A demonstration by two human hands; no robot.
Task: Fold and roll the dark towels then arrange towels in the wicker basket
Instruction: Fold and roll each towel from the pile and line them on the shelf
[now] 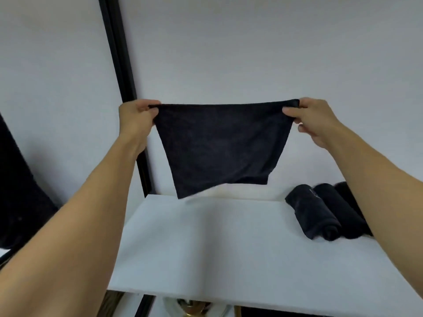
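A dark towel (219,147) hangs stretched in the air above the white table (206,243). My left hand (137,117) pinches its top left corner and my right hand (315,117) pinches its top right corner. The towel's lower edge dangles just above the table's far side. Rolled dark towels (320,213) lie side by side on the right of the table, partly hidden behind my right forearm. No wicker basket is in view.
A white wall rises behind the table. A black vertical frame (119,65) runs along the left, with a dark mass (20,191) beyond it. Below the table's front edge a shiny round object (194,310) shows.
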